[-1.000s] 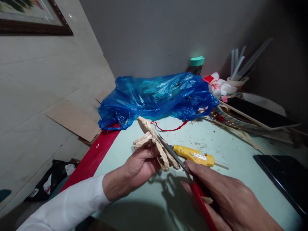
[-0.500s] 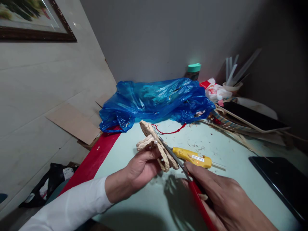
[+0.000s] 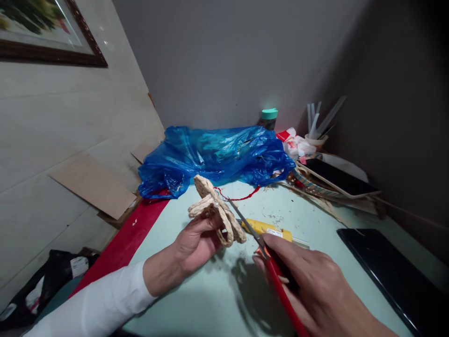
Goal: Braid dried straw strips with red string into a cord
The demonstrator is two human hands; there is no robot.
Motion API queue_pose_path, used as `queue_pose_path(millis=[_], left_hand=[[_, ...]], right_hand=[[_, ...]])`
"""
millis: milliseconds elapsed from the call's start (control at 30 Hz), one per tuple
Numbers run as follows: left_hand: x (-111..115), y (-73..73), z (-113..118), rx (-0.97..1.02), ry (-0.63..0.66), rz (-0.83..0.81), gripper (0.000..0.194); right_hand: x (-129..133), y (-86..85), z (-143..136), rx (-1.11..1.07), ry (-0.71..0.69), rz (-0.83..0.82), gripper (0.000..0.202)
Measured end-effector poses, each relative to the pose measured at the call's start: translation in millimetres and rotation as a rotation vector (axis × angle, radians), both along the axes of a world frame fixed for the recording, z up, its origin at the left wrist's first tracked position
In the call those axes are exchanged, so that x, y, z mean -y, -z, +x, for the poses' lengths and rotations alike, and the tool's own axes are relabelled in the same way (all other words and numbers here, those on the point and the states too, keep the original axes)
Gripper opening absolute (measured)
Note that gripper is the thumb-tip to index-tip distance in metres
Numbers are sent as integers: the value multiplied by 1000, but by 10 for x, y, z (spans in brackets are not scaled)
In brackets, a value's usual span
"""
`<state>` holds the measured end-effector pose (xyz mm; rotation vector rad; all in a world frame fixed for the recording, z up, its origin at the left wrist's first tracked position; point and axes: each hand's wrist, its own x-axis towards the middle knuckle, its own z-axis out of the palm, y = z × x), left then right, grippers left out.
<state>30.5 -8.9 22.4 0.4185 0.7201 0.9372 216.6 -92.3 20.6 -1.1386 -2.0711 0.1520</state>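
A pale bow of braided straw cord (image 3: 228, 222), with a small pearl-like bead at its middle, is pinched in my left hand (image 3: 196, 241) above the table. My right hand (image 3: 308, 271) is closed round scissors (image 3: 277, 281) with red handles. Their dark blades point up and left, just right of the bow and apart from it. Behind the blades, a yellow hot glue gun (image 3: 266, 228) lies on the table with a clear glue stick out of its back end. Farther back, a thin red cord (image 3: 245, 198) curves across the tabletop.
A crumpled blue plastic bag (image 3: 217, 154) spreads along the back of the pale green table (image 3: 196, 299). To the right lie a dark tablet-like slab (image 3: 382, 267), a white-edged device (image 3: 340, 175) and a cup of glue sticks (image 3: 315, 140). Cardboard (image 3: 93, 182) leans at the left.
My right hand has drawn the scissors slightly away from the bow, so a gap shows between them. The whole view has shifted a little to the right; my left hand keeps its hold.
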Motion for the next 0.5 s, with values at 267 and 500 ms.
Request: queue_pose_path(millis=[267, 500], left_hand=[[32, -55, -21, 54, 37, -6, 23], [48, 3, -57, 51, 58, 5, 23]], right_hand=[[63, -72, -82, -58, 38, -291, 18], [59, -82, -116, -101, 32, -377, 18]])
